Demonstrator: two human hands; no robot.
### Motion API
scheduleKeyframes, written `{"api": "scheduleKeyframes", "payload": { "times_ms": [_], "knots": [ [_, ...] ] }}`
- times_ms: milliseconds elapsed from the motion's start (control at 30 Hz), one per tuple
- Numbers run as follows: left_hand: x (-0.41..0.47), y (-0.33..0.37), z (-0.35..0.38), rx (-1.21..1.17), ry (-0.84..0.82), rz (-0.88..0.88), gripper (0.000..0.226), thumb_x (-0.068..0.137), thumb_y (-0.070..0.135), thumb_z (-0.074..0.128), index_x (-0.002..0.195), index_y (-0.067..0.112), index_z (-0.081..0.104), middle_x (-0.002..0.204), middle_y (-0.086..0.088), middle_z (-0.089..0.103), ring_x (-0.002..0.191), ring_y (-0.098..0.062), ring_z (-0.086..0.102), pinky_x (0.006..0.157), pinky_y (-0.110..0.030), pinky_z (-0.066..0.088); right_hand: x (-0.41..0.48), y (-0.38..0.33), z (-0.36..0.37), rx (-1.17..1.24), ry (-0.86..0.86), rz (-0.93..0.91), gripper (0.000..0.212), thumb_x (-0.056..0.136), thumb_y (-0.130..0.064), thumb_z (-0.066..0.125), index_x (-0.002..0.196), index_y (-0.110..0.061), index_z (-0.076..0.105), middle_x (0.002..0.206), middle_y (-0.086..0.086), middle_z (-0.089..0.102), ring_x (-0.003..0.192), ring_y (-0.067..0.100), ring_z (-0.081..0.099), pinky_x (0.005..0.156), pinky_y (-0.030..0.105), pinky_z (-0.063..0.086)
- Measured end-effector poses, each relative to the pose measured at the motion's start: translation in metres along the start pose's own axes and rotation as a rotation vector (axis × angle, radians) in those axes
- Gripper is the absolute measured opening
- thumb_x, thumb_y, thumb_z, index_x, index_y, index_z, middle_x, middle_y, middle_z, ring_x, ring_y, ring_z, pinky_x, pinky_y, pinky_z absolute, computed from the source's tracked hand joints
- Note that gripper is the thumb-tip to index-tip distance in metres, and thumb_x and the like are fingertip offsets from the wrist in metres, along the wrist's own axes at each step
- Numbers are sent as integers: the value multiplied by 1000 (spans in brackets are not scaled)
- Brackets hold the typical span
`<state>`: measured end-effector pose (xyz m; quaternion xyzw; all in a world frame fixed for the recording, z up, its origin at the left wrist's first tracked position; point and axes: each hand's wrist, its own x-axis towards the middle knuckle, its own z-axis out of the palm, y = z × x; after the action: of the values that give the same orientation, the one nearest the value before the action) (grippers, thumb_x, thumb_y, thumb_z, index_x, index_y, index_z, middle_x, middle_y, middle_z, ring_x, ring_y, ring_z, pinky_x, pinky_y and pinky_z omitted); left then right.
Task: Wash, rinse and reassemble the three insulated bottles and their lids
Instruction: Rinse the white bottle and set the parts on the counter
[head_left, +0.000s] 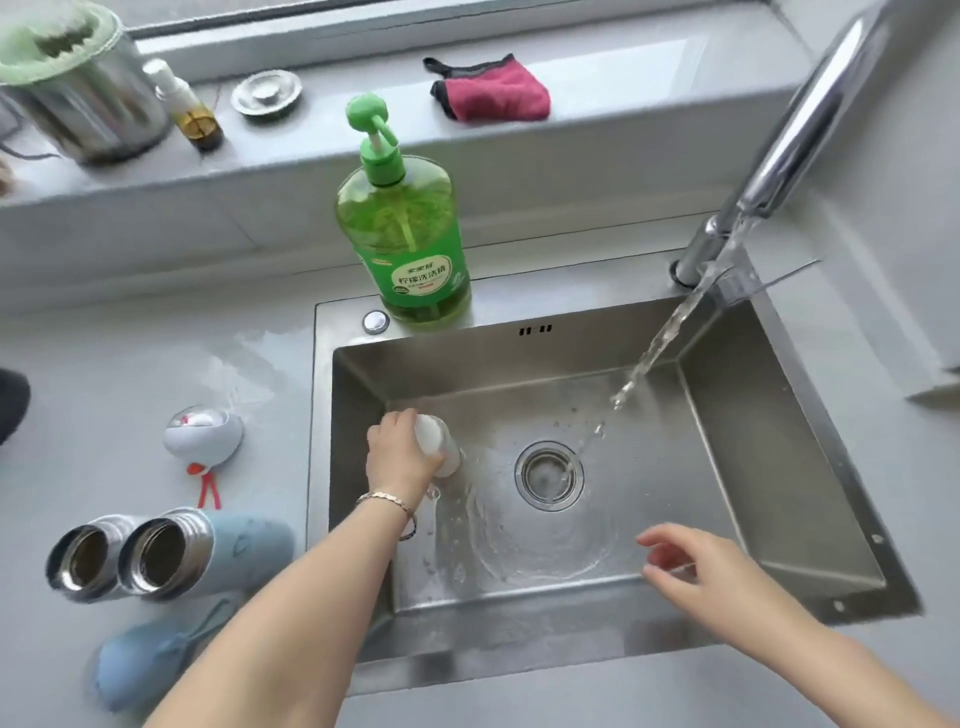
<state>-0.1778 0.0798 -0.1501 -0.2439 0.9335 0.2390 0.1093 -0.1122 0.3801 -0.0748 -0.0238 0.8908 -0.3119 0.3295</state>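
**In the steel sink, one white bottle held at the left wall**

The grey desk (156, 364) is cut off on every side and wet beside the sink (779, 467). The tap (810, 119) runs out of the top edge, and its water stream (660, 348) falls toward the drain (549, 475). A green dish soap bottle (402, 234) stands on the sink's back rim.

Two open bottles lie side by side on the desk, mouths toward the camera. One is a light blue bottle (244, 540). The second bottle (83, 558) shows little beyond its steel mouth. A blurred blue item (145, 670), partly behind the left forearm, cannot be identified.

The left hand (400, 457) grips a white bottle (441, 447), which is tilted on the sink floor. The right hand (696, 566) hovers over the sink's near side. Its fingers are loosely spread and motion-blurred, and nothing is seen in them. A white lid (202, 434) with a red strap sits on the desk.
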Motion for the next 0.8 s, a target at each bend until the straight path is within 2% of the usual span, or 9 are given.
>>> {"api": "scheduleKeyframes", "payload": {
  "times_ms": [100, 167, 233, 300, 400, 467, 567, 700, 800],
  "knots": [
    [-10, 20, -8, -147, 139, 39, 56, 78, 25, 70, 129, 11, 50, 127, -9, 47, 113, -31, 37, 87, -27, 32, 5, 5, -8, 57, 1, -10, 21, 85, -17, 62, 91, -36, 54, 86, -14, 63, 84, -3, 58, 73, 3, 38],
    [-23, 46, -16, -285, 150, 109, 59, 74, 19, 74, 128, 11, 52, 122, -7, 46, 114, -26, 40, 93, -22, 30, 12, 3, -15, 174, 59, -23, 23, 85, -11, 63, 88, -33, 57, 86, -9, 66, 81, -1, 60, 71, 3, 41],
    [-39, 76, -23, -404, 97, 219, 61, 68, 14, 79, 125, 12, 56, 114, -1, 46, 111, -17, 46, 95, -19, 34, 24, -5, -27, 361, 152, -27, 20, 84, -6, 64, 89, -25, 60, 89, 1, 67, 76, 3, 62, 72, 5, 44],
    [-56, 107, -27, -472, 15, 323, 66, 64, 12, 82, 124, 13, 56, 112, 4, 47, 107, -9, 47, 97, -24, 41, 38, -18, -43, 621, 195, -20, 17, 86, -9, 62, 96, -23, 59, 97, 8, 65, 82, 11, 64, 81, 17, 49],
    [-71, 143, -23, -532, -84, 410, 80, 58, 18, 84, 130, 18, 49, 112, 10, 50, 107, -5, 49, 98, -29, 43, 56, -38, -69, 981, 31, -77, 33, 86, -10, 60, 113, -25, 48, 105, 6, 63, 90, 13, 66, 86, 27, 53],
    [-73, 161, -19, -593, -134, 401, 88, 54, 23, 78, 133, 28, 41, 111, 15, 54, 107, -5, 53, 97, -25, 44, 68, -48, -76, 960, -38, -143, 48, 79, -6, 71, 114, -27, 47, 105, 1, 65, 92, 10, 65, 84, 24, 53],
    [-72, 176, -14, -666, -152, 383, 96, 52, 15, 75, 135, 36, 31, 108, 18, 59, 100, -1, 59, 88, -18, 46, 86, -54, -77, 852, 111, -112, 53, 60, -12, 84, 107, -14, 58, 100, 8, 68, 86, 15, 65, 76, 27, 54],
    [-71, 182, -10, -671, -115, 406, 107, 56, 8, 86, 139, 33, 24, 108, 25, 59, 97, 5, 60, 86, -8, 43, 102, -57, -84, 850, 287, -34, 19, 76, -26, 74, 76, -13, 60, 76, 6, 65, 72, 19, 60, 67, 35, 52],
    [-70, 183, -9, -694, -103, 380, 113, 53, 12, 90, 139, 36, 20, 108, 26, 60, 99, 6, 60, 89, -10, 43, 103, -54, -84, 934, 318, -28, 24, 91, -29, 56, 70, -18, 61, 68, -1, 61, 69, 17, 57, 62, 30, 47]
  ]
}}
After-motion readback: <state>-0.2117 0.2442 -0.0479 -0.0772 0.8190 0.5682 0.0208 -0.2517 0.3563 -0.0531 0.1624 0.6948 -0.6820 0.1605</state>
